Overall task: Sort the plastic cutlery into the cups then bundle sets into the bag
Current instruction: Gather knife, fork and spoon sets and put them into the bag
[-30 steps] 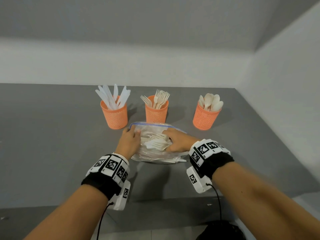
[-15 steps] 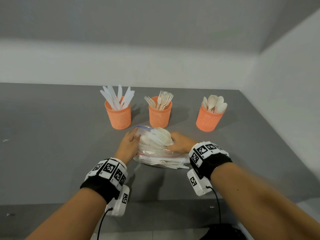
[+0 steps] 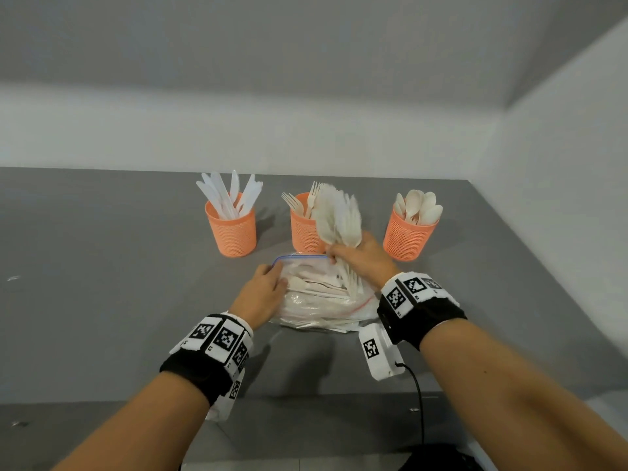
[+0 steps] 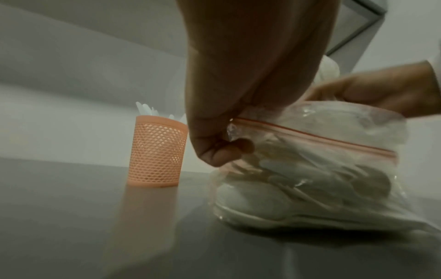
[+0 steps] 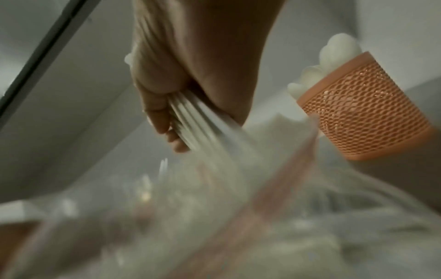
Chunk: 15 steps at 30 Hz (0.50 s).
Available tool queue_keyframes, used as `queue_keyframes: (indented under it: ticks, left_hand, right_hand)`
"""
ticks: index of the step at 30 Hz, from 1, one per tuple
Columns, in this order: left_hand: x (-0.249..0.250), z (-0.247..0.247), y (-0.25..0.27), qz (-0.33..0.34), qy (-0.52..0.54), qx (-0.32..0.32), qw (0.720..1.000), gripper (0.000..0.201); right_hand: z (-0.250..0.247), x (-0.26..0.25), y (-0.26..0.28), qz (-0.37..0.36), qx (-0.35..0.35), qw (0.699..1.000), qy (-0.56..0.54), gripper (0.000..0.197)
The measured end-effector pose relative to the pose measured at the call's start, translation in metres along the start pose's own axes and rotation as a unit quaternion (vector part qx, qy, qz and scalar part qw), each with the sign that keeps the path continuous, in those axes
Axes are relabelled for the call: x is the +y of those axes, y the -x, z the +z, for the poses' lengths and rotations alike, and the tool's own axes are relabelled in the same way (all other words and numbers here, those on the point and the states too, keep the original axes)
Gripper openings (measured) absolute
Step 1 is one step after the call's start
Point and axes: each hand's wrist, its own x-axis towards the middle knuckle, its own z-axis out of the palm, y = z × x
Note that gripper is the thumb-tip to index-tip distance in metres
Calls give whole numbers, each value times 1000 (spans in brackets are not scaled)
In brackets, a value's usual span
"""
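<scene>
1. My right hand [image 3: 365, 263] grips a thick bunch of white cutlery [image 3: 339, 215] by the handles, with the fingers curled around it. The heads fan out above the fork cup [image 3: 306, 232], and the handle ends point down at the bag [image 3: 323, 300]. The bunch is blurred, so I cannot tell which kind of pieces it holds.
2. My left hand [image 4: 219, 143] pinches the left corner of the bag mouth, near the red zip strip [image 4: 310, 136].
3. The bag lies on the grey table [image 3: 102, 300], just near of the three cups, and it is already bulging with cutlery.
4. Risk: the handles are smooth and thin, so I think some can slide out of my grip and scatter on the table.
5. Risk: the film is soft and crinkled. A fork tine may catch or pierce it.
6. Risk: the fanned heads are very close to the fork cup. The cups are light orange mesh cylinders, and a knock can tip one over.
7. The knife cup [image 3: 231, 229] stands at the far left and the spoon cup [image 3: 407, 232] at the far right. The knives are flat, the spoons are rounded.
</scene>
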Motion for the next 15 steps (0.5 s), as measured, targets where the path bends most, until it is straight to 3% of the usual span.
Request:
queue_keyframes:
  ticks: [2, 4, 6, 8, 11, 13, 15]
  left_hand:
    - [0, -3, 1, -10, -28, 14, 999, 46]
    - [6, -10, 3, 16, -59, 118, 991, 54]
    - [25, -22, 7, 83, 35, 211, 973, 68]
    - [47, -32, 8, 137, 162, 181, 960, 74]
    - [78, -35, 6, 115, 293, 48, 948, 68]
    - [90, -31, 1, 67, 435, -5, 898, 57]
    - [95, -29, -2, 4, 557, -1, 831, 35]
  right_hand:
    - [-5, -13, -2, -2, 37, 994, -99, 12]
    - [-10, -24, -6, -7, 54, 980, -193, 4]
    - [-10, -32, -8, -12, 51, 967, -248, 3]
    - [-5, -38, -5, -16, 27, 966, -257, 5]
    - [10, -44, 6, -50, -48, 980, -186, 17]
    - [20, -43, 9, -69, -72, 994, -53, 26]
    - [22, -42, 12, -70, -100, 990, 73, 50]
